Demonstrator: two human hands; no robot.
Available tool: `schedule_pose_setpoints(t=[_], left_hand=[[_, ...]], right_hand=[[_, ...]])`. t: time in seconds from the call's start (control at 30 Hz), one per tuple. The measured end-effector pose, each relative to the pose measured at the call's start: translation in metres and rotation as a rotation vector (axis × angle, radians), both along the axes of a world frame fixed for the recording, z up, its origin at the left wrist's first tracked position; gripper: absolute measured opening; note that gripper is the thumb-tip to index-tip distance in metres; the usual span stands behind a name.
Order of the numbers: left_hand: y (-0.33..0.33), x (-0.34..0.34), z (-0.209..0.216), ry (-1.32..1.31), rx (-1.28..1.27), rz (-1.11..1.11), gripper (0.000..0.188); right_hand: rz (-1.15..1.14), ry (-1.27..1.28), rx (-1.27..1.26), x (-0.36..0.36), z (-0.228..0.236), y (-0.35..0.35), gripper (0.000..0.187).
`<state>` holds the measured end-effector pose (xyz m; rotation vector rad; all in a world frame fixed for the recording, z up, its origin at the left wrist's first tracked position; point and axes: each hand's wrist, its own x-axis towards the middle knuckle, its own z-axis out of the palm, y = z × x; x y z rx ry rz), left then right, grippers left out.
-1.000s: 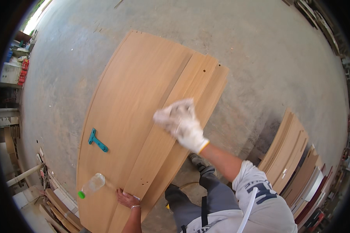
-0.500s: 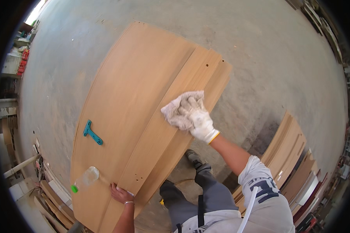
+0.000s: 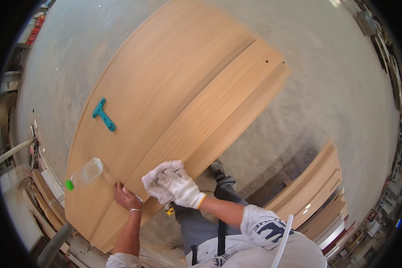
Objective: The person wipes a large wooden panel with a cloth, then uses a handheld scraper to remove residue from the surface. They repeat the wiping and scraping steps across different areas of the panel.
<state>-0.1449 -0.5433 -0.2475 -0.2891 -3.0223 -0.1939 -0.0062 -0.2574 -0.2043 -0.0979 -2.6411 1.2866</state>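
My right hand [image 3: 182, 191], in a white knitted glove with a yellow cuff, is closed on a bunched pinkish-white rag [image 3: 158, 177]. The rag is over the near end of a narrow wooden board [image 3: 201, 123], which lies lengthwise on a wide wooden panel [image 3: 161, 67]. Bare and with a band at the wrist, my left hand [image 3: 127, 197] rests with fingers laid out on the wood near the narrow board's edge. A small white bit shows beside that hand; its kind is unclear. The rag hides part of the board.
On the panel's left part lie a teal T-shaped tool [image 3: 104, 115] and a clear bottle [image 3: 88, 170] with a green cap. More wooden panels [image 3: 303, 187] stand at the lower right. Timber offcuts [image 3: 47, 201] and a pipe [image 3: 15, 152] are at the left, on grey concrete floor [image 3: 295, 107].
My right hand has drawn the rag down and left along the narrow board, close to my left hand. The view has shifted; my left hand stays by the same board edge.
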Motion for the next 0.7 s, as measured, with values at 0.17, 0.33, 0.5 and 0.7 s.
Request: schedule_pose_setpoints(t=[0.17,0.33,0.5,0.7], left_hand=[[-0.014,0.003,0.005,0.014,-0.03,0.008,0.048],[0.008,-0.002,0.008,-0.026,-0.02,0.036,0.047],[0.002,0.0,0.008,-0.023,-0.006,0.035,0.047],[0.002,0.005,0.018,-0.035,0.004,0.098,0.047]], right_hand=[[-0.034,-0.104,0.193,-0.004,-0.007,0.045,0.062],[-0.597,-0.098,-0.299,-0.004,-0.021,0.14,0.047],[0.095,-0.103,0.088,-0.016,-0.001,-0.04,0.06],[-0.034,-0.109,0.45,-0.011,-0.013,0.031,0.071]])
